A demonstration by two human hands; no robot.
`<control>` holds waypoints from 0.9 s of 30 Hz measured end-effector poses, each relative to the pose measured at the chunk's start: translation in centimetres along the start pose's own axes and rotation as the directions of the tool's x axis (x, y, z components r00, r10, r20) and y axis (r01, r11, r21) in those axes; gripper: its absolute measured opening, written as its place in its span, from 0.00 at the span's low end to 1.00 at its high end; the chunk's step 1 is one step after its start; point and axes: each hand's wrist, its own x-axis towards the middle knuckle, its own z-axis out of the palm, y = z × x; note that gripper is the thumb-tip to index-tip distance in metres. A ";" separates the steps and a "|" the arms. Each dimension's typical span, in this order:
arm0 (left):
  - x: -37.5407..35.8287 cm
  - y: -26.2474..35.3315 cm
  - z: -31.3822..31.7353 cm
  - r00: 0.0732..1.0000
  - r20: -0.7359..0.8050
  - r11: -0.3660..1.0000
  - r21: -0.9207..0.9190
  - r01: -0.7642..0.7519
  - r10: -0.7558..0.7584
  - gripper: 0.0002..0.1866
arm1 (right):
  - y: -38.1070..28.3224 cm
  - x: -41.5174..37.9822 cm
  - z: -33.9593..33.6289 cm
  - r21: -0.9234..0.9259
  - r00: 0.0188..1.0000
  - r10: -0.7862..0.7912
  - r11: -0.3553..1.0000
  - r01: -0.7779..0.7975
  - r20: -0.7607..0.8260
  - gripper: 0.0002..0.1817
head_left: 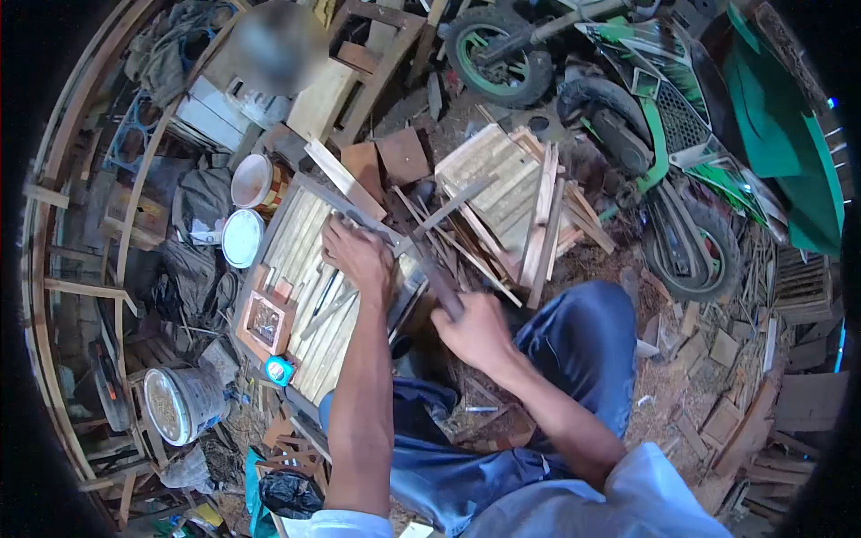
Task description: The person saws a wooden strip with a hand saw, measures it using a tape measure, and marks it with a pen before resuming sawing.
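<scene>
My left hand [357, 255] bends its fingers down over the slatted wooden bench top [300, 242]. A long thin wooden strip [453, 203] runs diagonally beneath this hand and sticks out past the bench to the upper right. My right hand [477, 328] is closed around the near end of a dark, narrow hand tool [438, 285], whose exact kind I cannot make out. The tool points up and left and meets the strip just right of my left hand. On the bench lie a small square wooden frame [266, 323] and a teal tape measure [279, 369].
Cut slats [542, 229] lean by a slatted panel [491, 175] beyond the bench. A green motorcycle [659, 134] stands at the upper right. Buckets [242, 238] line the bench's left side, with a larger bucket [184, 406] lower down. Wood scraps [722, 348] litter the floor.
</scene>
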 end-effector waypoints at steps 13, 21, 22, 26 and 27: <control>-0.3 0.4 -0.5 0.999 -0.012 1.000 0.000 -0.031 0.031 0.27 | -0.7 2.0 0.3 -0.010 0.995 0.087 0.996 -0.087 0.052 0.15; 0.5 0.7 -0.2 0.995 -0.061 0.996 -0.039 -0.081 0.078 0.23 | 1.2 -2.1 -0.7 -0.070 0.997 -0.026 0.997 0.022 -0.068 0.14; 0.1 0.8 0.1 0.996 -0.070 0.997 -0.040 -0.063 0.060 0.23 | 1.7 1.7 1.1 -0.019 0.995 0.090 0.996 -0.091 -0.046 0.19; -0.7 0.3 0.3 0.995 -0.095 1.000 0.006 -0.009 0.009 0.23 | 2.3 1.4 1.3 0.130 0.989 0.126 0.985 -0.116 -0.076 0.18; 0.0 0.4 0.3 0.994 -0.105 1.000 -0.007 -0.011 0.010 0.23 | 1.8 0.2 0.2 0.099 0.995 0.047 0.994 -0.038 -0.083 0.16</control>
